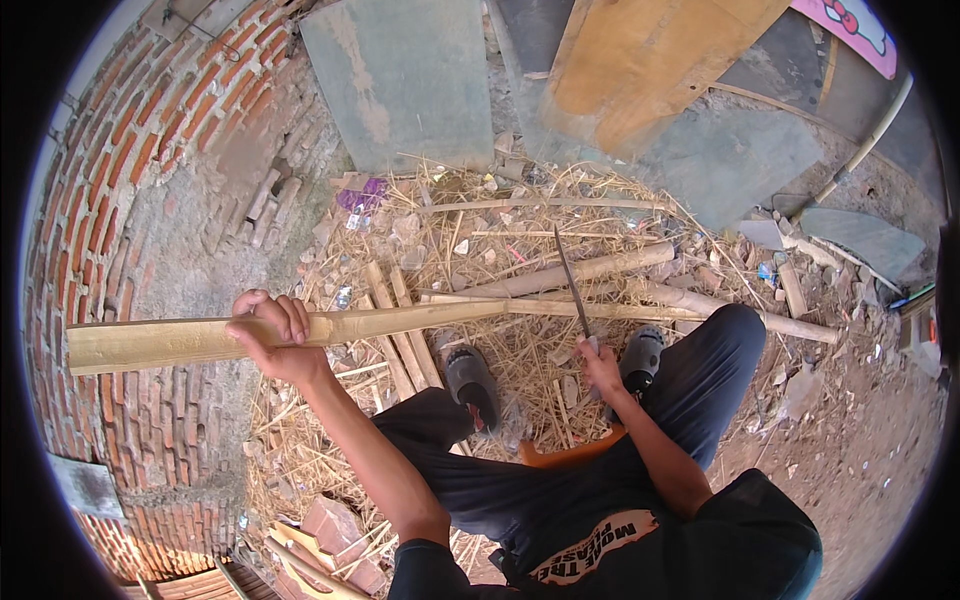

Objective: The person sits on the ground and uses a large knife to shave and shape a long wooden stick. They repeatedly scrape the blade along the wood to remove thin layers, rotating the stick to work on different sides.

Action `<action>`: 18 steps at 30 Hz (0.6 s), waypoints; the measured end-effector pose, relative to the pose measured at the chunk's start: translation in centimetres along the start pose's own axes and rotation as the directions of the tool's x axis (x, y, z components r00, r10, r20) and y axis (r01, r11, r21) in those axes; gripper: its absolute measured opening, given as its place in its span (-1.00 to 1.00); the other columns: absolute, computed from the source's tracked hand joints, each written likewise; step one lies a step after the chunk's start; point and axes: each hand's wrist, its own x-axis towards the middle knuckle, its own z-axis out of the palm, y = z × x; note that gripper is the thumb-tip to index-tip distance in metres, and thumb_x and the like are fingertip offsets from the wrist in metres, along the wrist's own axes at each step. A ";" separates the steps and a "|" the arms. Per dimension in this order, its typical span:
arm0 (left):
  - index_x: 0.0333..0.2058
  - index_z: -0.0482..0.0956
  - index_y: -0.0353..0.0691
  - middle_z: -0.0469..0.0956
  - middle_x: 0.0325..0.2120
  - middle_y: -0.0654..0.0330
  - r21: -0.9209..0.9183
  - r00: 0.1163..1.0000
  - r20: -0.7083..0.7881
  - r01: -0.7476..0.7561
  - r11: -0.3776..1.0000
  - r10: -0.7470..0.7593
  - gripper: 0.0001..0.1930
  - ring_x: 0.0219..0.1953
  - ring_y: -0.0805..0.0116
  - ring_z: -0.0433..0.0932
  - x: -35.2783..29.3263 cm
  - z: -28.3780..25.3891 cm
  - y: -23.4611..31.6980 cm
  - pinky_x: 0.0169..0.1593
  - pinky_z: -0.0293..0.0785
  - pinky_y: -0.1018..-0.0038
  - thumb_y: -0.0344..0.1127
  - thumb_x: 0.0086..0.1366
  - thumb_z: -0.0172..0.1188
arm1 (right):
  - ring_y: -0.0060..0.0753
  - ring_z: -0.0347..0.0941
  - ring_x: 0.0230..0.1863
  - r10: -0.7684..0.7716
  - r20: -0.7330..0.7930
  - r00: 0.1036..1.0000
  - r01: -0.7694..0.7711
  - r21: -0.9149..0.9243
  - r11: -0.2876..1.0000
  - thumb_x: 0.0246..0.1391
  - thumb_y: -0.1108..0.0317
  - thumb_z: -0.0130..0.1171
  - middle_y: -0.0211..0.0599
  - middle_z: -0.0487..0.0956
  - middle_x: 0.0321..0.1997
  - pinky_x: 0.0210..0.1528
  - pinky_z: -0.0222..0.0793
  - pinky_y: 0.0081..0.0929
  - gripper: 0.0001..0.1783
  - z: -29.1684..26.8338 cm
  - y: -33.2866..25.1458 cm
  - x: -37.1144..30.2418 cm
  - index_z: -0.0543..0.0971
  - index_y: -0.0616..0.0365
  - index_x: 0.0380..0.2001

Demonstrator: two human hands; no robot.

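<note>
My left hand (275,335) is closed around a long split bamboo piece (150,346), which is held out nearly level. Its wide end points left toward the brick wall, and it tapers rightward past my shoes. In my right hand (600,368), fingers wrapped round the handle, is a long-bladed knife (571,272). The dark narrow blade points away from me and slightly left, near the right part of the bamboo; whether it touches cannot be told. Bamboo poles (590,270) lie beyond on the littered ground, and shorter bamboo strips (408,345) lie beside my left shoe.
A brick wall (125,215) rises at the left. Grey-green panels (405,90) and a brown board (650,75) lean at the back. Straw and rubble cover the ground around my shoes (470,380). An orange seat (570,453) shows beneath me. Another bamboo pole (740,306) lies at right.
</note>
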 end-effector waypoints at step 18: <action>-0.14 0.52 -0.26 0.12 -0.76 0.40 -0.029 0.999 -0.050 -0.023 0.999 0.021 -0.51 -0.81 0.59 0.06 -1.9 -2.1 -0.2 -0.72 0.02 0.64 0.07 0.61 -0.17 | -0.59 0.13 -0.81 -0.112 0.112 0.987 0.125 -0.118 0.985 0.47 -0.09 -0.05 -0.50 0.25 -0.74 -0.72 0.11 -0.45 -0.48 5.5 3.8 2.5 0.43 0.13 -0.42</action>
